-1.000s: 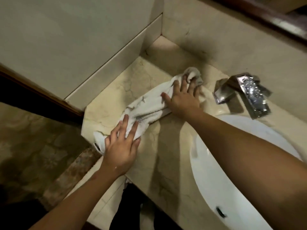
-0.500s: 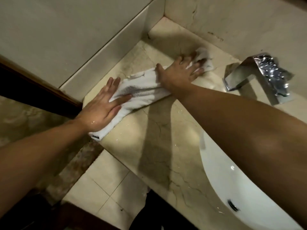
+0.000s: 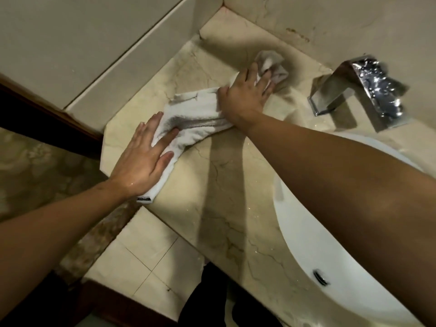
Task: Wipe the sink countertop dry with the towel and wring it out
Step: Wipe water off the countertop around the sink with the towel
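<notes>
A white towel (image 3: 195,116) lies stretched in a long strip across the beige marble countertop (image 3: 219,185), from the left front corner toward the back wall. My left hand (image 3: 144,159) presses flat on its near end with straight fingers. My right hand (image 3: 245,93) presses flat on the far part, fingers spread, and a bunched end of the towel pokes out beyond the fingertips. Small water drops glisten on the stone near the basin.
A white oval sink basin (image 3: 306,244) with an overflow slot is set into the counter at the right. A chrome box-shaped faucet (image 3: 361,90) stands behind it. Tiled walls close off the back and left. The counter's front edge drops to a tiled floor (image 3: 141,256).
Both hands have slid the towel a little farther back and right along the counter. The towel's far end has bunched up near the back wall.
</notes>
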A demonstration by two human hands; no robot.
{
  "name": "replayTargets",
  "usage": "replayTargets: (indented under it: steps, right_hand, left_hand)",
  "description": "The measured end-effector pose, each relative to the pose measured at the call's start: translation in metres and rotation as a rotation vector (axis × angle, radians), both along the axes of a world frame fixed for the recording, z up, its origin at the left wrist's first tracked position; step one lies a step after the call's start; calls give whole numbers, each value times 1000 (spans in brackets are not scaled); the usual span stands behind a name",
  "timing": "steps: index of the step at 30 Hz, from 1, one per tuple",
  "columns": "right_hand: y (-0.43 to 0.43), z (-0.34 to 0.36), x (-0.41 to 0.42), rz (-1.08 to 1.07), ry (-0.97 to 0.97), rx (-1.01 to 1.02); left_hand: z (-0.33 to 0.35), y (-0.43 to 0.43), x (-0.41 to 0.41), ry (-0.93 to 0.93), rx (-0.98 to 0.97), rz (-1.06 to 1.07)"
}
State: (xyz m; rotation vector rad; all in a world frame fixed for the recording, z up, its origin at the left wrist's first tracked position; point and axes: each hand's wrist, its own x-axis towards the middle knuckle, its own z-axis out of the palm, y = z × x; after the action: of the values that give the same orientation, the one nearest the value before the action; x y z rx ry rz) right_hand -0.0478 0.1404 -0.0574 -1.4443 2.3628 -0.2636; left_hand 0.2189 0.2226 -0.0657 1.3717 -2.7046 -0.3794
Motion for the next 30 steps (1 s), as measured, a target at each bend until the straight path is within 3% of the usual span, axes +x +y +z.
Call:
replayTargets:
  steps: [13, 25, 30]
  right_hand:
    - [92, 1, -37, 357, 5, -99]
    - [149, 14, -106, 766, 295, -96]
    - [133, 28, -80, 843, 329, -181]
  left_hand:
    - [-7, 163, -85, 2, 2, 314]
    - [-5, 271, -195, 47, 85, 458]
    - [3, 272, -184, 62, 68, 423]
